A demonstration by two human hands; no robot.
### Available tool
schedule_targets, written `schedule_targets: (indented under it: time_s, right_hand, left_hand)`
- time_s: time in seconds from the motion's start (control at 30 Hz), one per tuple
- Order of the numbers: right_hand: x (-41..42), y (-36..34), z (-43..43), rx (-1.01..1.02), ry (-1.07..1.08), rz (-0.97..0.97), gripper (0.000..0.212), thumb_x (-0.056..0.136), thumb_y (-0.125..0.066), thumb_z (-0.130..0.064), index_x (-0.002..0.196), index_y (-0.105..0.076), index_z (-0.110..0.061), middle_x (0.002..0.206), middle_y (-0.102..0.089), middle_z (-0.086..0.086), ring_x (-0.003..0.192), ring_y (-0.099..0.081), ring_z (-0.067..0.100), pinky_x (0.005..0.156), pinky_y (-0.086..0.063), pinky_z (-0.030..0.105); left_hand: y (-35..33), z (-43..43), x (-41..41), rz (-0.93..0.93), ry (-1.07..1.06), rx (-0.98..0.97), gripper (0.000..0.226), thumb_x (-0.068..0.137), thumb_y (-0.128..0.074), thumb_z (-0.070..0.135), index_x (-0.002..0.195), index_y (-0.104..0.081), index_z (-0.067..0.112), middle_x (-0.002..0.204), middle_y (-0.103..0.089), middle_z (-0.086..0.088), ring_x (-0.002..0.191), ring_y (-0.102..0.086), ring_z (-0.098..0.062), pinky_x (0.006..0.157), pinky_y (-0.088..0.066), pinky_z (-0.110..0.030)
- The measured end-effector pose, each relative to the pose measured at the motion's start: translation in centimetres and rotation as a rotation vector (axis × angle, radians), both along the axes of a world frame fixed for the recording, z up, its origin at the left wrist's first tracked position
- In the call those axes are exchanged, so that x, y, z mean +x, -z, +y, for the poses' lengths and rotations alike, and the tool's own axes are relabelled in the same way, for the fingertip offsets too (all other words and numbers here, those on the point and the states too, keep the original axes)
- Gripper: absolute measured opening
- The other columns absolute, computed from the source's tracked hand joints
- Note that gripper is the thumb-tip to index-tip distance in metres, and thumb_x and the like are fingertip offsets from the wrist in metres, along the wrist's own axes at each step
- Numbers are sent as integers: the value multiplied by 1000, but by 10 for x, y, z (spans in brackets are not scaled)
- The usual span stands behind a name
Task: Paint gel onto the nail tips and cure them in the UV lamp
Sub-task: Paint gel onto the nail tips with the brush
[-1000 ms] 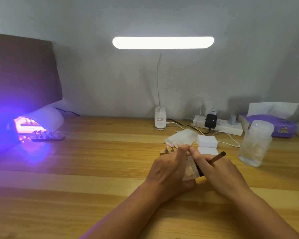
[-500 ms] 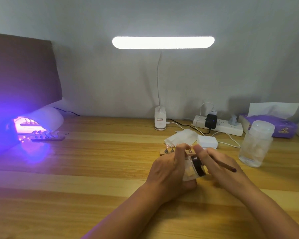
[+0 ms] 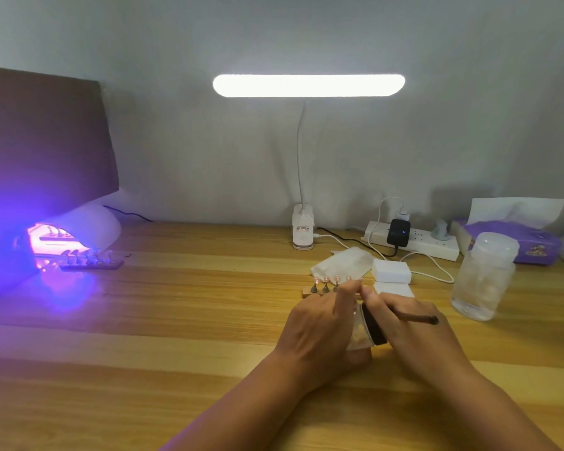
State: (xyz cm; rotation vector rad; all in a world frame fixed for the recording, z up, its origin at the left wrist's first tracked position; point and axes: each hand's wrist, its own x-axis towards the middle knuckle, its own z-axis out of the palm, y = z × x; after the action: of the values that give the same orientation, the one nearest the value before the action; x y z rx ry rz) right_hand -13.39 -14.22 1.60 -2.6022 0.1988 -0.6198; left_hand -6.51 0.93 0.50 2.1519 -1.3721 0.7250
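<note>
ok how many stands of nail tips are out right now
3 stands: one inside the lit UV lamp, one just in front of it, one behind the left hand, partly hidden.

The UV lamp (image 3: pixel 93 226) sits far left on the table (image 3: pixel 183 323), the tissue box (image 3: pixel 518 245) far right.

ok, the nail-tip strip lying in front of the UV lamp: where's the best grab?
Probably pinch the flat base bar at its right end, coming in low from the right. The nail tips stand up along its top, so a grasp from above would touch them, and its left end sits at the glowing UV lamp mouth.
</note>
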Motion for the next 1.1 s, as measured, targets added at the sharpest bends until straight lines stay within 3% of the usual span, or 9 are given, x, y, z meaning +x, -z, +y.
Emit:
schedule_targets:
  time_s: [0.07,0.23,0.37,0.5,0.63,0.73,0.87,0.97,1.1]
  right_hand:
    - [-1,-1,-7,28,-44,6,86,76,-4,-88,89,-64,-27,75,-65,-3,64,-55,12,57,-39,18]
    - [-1,-15,-13,306,-152,141,55,68,-40,-82,87,-63,-37,83,-67,-22,80,-62,-4,68,-56,23]
    - [1,-5,-1,-25,62,86,83,67,-4,-90,79,-65,-35,71,-65,-15,66,-59,2,56,-50,24]
    - [4,-2,0,207,107,61,78,74,-14,-86,68,-68,-29,62,-65,-7,63,-61,7,68,-55,36]
    - [1,-12,-18,298,173,-126,67,78,-10,-86,94,-51,-35,64,-60,-3,60,-59,13,56,-45,29]
    - [1,-14,-25,290,272,-300,39,94,-32,-65,88,-39,-27,62,-54,1,54,-54,17,47,-37,25]
    - [5,-7,-25,160,132,-278,10,93,-60,-24,94,-52,-20,75,-61,-6,63,-59,11,55,-47,26]
    - [11,1,-28,185,82,-201,26,95,-55,-7,114,-56,-25,97,-63,-12,84,-61,6,67,-50,23]
    - [15,1,-37,467,84,-229,17,100,-46,-16,102,-61,-24,96,-66,-7,88,-63,10,72,-53,30]
  left_hand:
    - [-1,-1,-2,56,9,-9,80,74,-79,43,125,-22,19,104,-67,-7,80,-66,-22,66,-40,-22]
    - [-2,-3,0,270,-4,-80,78,78,-73,45,126,-13,32,109,-65,-1,82,-66,-20,63,-38,-19]
    - [3,-2,2,84,47,-45,77,76,-75,42,126,-20,22,96,-68,-6,71,-65,-20,58,-37,-20]
    - [5,-5,4,21,36,-73,74,74,-78,41,120,-25,18,91,-64,-5,69,-61,-18,60,-40,-18]
    - [1,-5,18,254,-88,-284,65,75,-74,48,108,-21,31,90,-48,7,70,-50,-10,55,-30,-12]
    - [-4,4,45,481,-240,-459,60,73,-64,68,109,-25,40,104,-48,8,91,-50,-11,66,-42,-23]
    - [-6,19,78,544,-514,-366,70,72,-62,73,126,-45,34,117,-40,7,110,-35,-10,90,-35,-29]
    - [0,24,87,639,-514,-315,62,78,-70,60,129,-49,30,125,-54,7,112,-50,-14,93,-45,-35]
    - [5,27,91,699,-478,-315,61,82,-75,45,134,-46,29,130,-61,8,115,-57,-14,92,-48,-34]
